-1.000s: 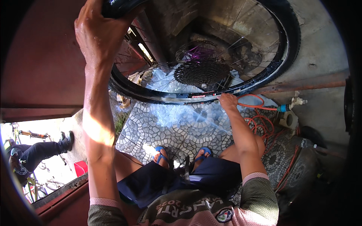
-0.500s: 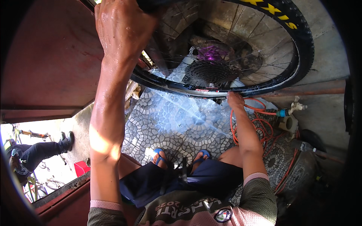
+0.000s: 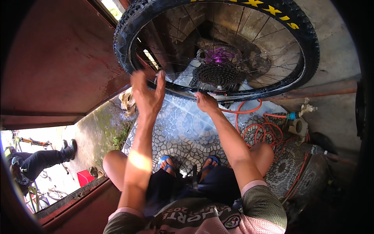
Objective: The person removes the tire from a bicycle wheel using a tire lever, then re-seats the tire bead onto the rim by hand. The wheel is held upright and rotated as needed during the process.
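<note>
A wet bicycle wheel [image 3: 313, 50] with a black knobby tyre stands tilted in front of me. Its purple hub [image 3: 219, 55] carries a black cassette [image 3: 220, 75] and a disc rotor beside it. My right hand [image 3: 207, 103] has its fingers closed on the near lower edge of the wheel. Close by the wheel's lower left side is my left hand [image 3: 148, 95], slightly smeared by motion, its thumb and fingers apart and nothing visible in them.
An orange hose [image 3: 260, 130] lies coiled at right, leading to a tap [image 3: 306, 108]. Wet pebble-pattern tiles [image 3: 183, 121] cover the floor. A red metal panel [image 3: 54, 58] borders the left. Beyond it are another person's legs [image 3: 48, 150] and a red container [image 3: 85, 176].
My left hand has left the top of the tyre and come down to the wheel's lower left. My right hand has slid leftward along the lower edge. The wheel has shifted slightly left.
</note>
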A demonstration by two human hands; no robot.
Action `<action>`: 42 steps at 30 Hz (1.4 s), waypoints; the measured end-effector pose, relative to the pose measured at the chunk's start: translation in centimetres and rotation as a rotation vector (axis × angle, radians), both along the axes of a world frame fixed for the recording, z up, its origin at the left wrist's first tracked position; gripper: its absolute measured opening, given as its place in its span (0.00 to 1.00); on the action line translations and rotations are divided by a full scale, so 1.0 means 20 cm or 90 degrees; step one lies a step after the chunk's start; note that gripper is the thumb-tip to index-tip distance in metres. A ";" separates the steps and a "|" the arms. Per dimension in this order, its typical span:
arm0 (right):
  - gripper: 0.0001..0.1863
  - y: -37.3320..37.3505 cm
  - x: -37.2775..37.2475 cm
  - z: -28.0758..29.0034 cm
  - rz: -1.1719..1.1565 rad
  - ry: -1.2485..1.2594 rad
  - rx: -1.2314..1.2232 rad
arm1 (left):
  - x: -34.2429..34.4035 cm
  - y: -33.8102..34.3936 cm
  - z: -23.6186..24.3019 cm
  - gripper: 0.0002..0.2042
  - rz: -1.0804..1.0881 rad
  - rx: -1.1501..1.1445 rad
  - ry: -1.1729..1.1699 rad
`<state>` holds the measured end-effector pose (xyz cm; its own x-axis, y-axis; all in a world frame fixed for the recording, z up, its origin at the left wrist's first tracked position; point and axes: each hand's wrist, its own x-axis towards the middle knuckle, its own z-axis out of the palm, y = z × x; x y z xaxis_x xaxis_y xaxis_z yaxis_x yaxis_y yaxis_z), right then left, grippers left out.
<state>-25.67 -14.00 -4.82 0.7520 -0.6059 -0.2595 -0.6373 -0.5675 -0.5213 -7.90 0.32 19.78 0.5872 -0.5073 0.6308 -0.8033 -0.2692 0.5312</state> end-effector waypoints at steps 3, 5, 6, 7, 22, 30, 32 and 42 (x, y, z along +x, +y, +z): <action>0.12 -0.03 -0.04 0.10 -0.008 0.023 0.050 | 0.09 0.11 -0.72 0.25 0.115 0.227 0.522; 0.12 -0.02 -0.08 0.17 -0.040 0.054 0.062 | 0.17 0.13 -1.08 0.33 0.182 0.207 0.731; 0.12 -0.03 -0.13 0.18 -0.065 0.077 0.068 | 0.16 0.08 -1.20 0.38 0.215 0.173 0.848; 0.12 -0.04 -0.18 0.19 -0.074 0.102 0.072 | 0.12 0.02 -1.26 0.43 0.244 0.139 0.967; 0.14 0.25 -0.09 0.27 -0.097 -0.043 0.114 | 0.06 0.00 -1.53 0.18 -0.094 -0.119 1.161; 0.14 0.30 0.03 0.33 -0.025 -0.089 0.156 | 0.10 0.04 -1.57 0.17 -0.144 -0.147 1.170; 0.14 0.34 0.15 0.43 0.021 -0.158 0.203 | 0.20 0.12 -1.55 0.20 -0.143 -0.134 1.152; 0.16 0.10 -0.10 0.11 -0.114 0.034 0.090 | -0.13 -0.03 -1.19 0.41 0.343 0.422 0.261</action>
<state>-27.62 -12.01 -2.56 0.6185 -0.6833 -0.3880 -0.7504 -0.3671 -0.5497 -10.46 -0.20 -4.05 0.9589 -0.2837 0.0045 -0.2672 -0.8976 0.3505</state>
